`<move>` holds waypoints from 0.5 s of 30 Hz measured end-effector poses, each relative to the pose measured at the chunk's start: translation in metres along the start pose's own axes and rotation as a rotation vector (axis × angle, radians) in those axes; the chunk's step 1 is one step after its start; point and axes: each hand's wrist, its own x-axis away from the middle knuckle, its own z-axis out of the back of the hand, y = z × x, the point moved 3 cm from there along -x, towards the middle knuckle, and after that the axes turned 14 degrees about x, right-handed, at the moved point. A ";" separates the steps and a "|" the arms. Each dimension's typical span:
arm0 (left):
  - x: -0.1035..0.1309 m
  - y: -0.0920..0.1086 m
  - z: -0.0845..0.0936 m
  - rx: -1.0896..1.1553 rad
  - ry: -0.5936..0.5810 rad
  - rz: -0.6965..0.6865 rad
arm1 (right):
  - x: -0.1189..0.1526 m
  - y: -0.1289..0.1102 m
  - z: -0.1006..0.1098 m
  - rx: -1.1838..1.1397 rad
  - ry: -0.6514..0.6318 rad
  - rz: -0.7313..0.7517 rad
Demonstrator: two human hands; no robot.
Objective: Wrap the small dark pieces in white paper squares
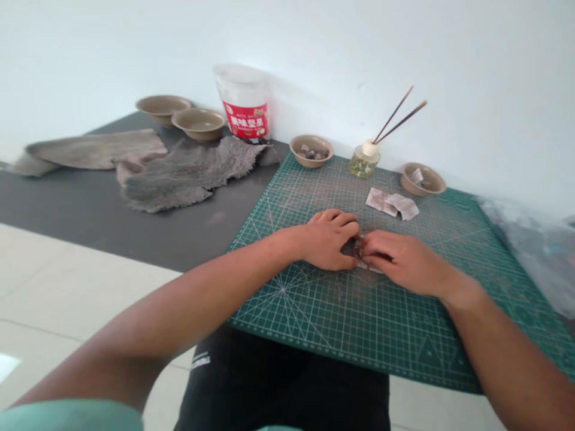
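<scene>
A small brown-stained white piece (pixel 370 267), like thin paper or a pouch, lies between my hands on the green cutting mat (pixel 314 317). My left hand (pixel 330 240) rests on the mat with curled fingers and thumb closed around its left side. From the right, my right hand (pixel 402 258) pinches it, thumb and fingers together. Most of the piece is hidden by my fingers, and its contents are unclear. Just beyond my hands lie two similar brown-stained white pieces (pixel 381 202), one overlapping the other.
At the mat's far edge stand a bowl of dark lumps (pixel 311 151), a reed diffuser (pixel 365 160) and a bowl with white scraps (pixel 423 179). Left are grey cloths (pixel 188 173), two stacked-looking bowls (pixel 199 124) and a plastic tub (pixel 245 105). Clear plastic (pixel 534 245) lies right.
</scene>
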 end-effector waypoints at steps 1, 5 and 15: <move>0.000 0.000 0.000 -0.002 0.004 0.001 | 0.000 0.002 0.001 0.041 0.039 -0.050; 0.000 -0.001 0.000 -0.008 0.009 0.008 | 0.000 0.002 0.000 0.084 -0.011 -0.043; 0.000 0.000 0.001 0.000 -0.001 0.015 | 0.002 0.002 -0.001 0.061 -0.051 0.007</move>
